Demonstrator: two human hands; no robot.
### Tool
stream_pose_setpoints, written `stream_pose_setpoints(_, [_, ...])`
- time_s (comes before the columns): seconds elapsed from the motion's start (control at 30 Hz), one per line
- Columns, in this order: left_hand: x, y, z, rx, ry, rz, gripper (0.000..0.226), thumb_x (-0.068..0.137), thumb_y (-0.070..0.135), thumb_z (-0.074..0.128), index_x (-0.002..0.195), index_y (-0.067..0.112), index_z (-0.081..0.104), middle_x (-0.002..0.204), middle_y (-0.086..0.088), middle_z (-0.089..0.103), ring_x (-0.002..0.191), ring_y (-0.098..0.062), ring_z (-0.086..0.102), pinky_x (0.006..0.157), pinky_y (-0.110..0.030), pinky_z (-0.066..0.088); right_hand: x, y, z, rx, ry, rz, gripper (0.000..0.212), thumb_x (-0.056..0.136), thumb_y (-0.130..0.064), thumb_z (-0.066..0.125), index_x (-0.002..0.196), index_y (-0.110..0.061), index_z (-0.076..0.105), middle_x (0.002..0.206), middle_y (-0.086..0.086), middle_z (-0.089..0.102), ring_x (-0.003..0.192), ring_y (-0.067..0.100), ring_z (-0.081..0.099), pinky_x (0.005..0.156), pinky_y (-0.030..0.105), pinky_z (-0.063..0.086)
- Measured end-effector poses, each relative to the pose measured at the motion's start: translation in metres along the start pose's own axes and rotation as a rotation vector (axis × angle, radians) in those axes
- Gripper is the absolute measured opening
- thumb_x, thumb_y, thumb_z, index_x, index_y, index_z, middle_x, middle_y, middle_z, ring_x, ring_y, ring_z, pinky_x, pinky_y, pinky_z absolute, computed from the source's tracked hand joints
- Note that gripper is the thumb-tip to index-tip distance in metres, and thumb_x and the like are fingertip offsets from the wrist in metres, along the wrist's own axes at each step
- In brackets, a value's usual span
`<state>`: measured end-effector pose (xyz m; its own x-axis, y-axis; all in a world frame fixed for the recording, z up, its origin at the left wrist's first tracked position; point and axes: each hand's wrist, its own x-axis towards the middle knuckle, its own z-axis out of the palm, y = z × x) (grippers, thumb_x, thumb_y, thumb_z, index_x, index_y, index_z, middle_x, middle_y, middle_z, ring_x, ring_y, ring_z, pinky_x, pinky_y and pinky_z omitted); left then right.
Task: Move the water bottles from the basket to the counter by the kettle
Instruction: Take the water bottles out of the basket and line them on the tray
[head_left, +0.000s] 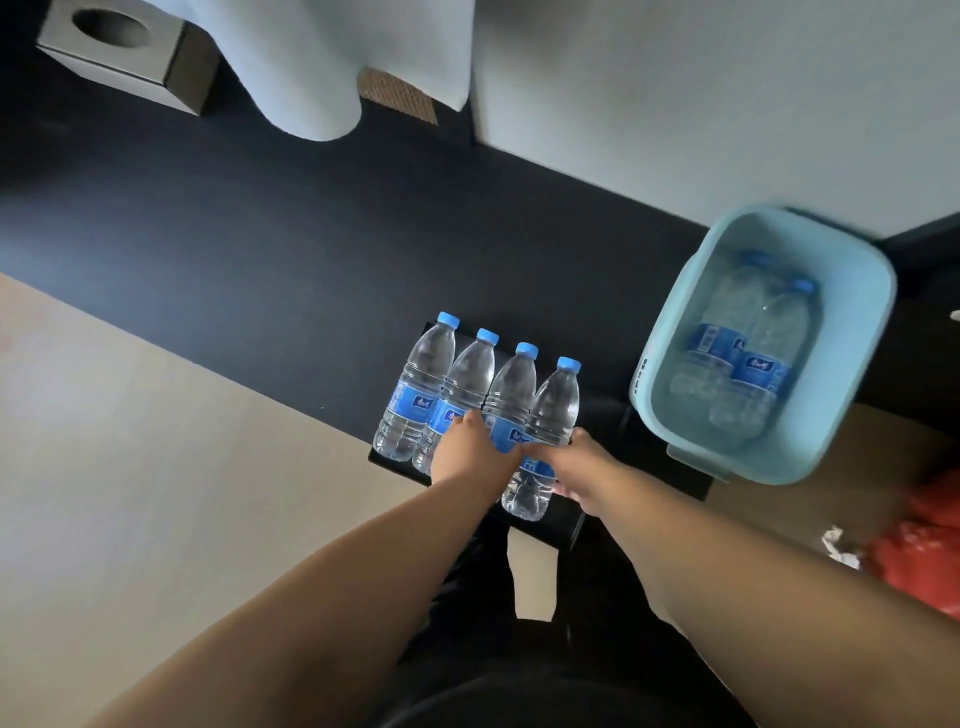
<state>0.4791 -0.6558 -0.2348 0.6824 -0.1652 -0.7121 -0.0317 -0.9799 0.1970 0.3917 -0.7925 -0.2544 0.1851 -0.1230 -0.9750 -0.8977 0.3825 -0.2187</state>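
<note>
Four clear, ribbed plastic water bottles with blue caps and blue label bands are seen upright in a tight row, sides touching, on a small glossy black tray resting on the dark matte desk. The left hand is wrapped around the lower body of the third bottle from the left, and the right hand is closed around the label band of the rightmost bottle; the fingertips of both hands meet between these two bottles. To the right of the right hand, a pale blue plastic basket with rounded corners and a smooth rim is observed, near the tray but apart from it; two further bottles of the same kind are lying inside it, side by side. Broad bare desk surface is noted beyond and to the left of the hands, its near edge running diagonally against a pale floor. Far beyond the left hand, a square grey box with a round opening in its top is recorded. A red crumpled item is seen well to the right of the right hand.
</note>
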Motion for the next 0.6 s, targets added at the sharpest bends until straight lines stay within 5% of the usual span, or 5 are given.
stream_pose_setpoints(0.13, [0.001, -0.001, 0.001, -0.018, -0.002, 0.024, 0.077, 0.082, 0.057, 0.075, 0.139, 0.013, 0.048, 0.13, -0.003, 0.061, 0.11, -0.021, 0.063, 0.075, -0.029, 0.046, 0.0, 0.0, 0.002, 0.038, -0.049, 0.003, 0.054, 0.085, -0.032, 0.092, 0.127, -0.02, 0.059, 0.12, 0.003, 0.072, 0.111, 0.024, 0.072, 0.089, 0.042, 0.061])
stream_pose_setpoints(0.2, [0.001, -0.003, 0.001, -0.006, -0.016, 0.028, 0.066, 0.087, 0.049, 0.074, 0.137, 0.015, 0.049, 0.128, -0.003, 0.061, 0.108, -0.02, 0.063, 0.078, -0.03, 0.05, -0.001, 0.002, 0.002, 0.014, -0.03, -0.007, 0.038, 0.091, -0.029, 0.086, 0.118, -0.018, 0.06, 0.113, 0.003, 0.07, 0.112, 0.026, 0.07, 0.095, 0.047, 0.061])
stream_pose_setpoints(0.4, [-0.002, -0.007, 0.0, -0.011, -0.053, 0.062, 0.065, 0.094, 0.035, 0.066, 0.151, 0.017, 0.041, 0.139, -0.004, 0.057, 0.117, -0.022, 0.062, 0.086, -0.034, 0.054, -0.006, 0.006, -0.005, -0.046, -0.039, 0.002, 0.045, 0.1, -0.024, 0.076, 0.137, -0.009, 0.057, 0.129, 0.013, 0.07, 0.119, 0.028, 0.07, 0.11, 0.05, 0.055])
stream_pose_setpoints(0.53, [-0.006, -0.008, -0.006, 0.013, -0.061, 0.105, 0.064, 0.094, 0.037, 0.064, 0.151, 0.018, 0.042, 0.139, -0.002, 0.058, 0.115, -0.022, 0.063, 0.085, -0.036, 0.055, -0.017, -0.003, -0.002, -0.138, -0.004, -0.013, 0.036, 0.1, -0.028, 0.072, 0.131, -0.013, 0.062, 0.127, 0.016, 0.071, 0.114, 0.027, 0.071, 0.108, 0.05, 0.056])
stream_pose_setpoints(0.6, [-0.008, -0.008, -0.015, 0.036, -0.063, 0.138, 0.061, 0.094, 0.038, 0.062, 0.15, 0.02, 0.044, 0.14, 0.0, 0.058, 0.116, -0.022, 0.063, 0.087, -0.038, 0.056, -0.025, -0.009, -0.001, -0.273, 0.017, -0.018, 0.037, 0.1, -0.035, 0.069, 0.128, -0.011, 0.065, 0.115, 0.011, 0.073, 0.104, 0.026, 0.072, 0.096, 0.038, 0.06])
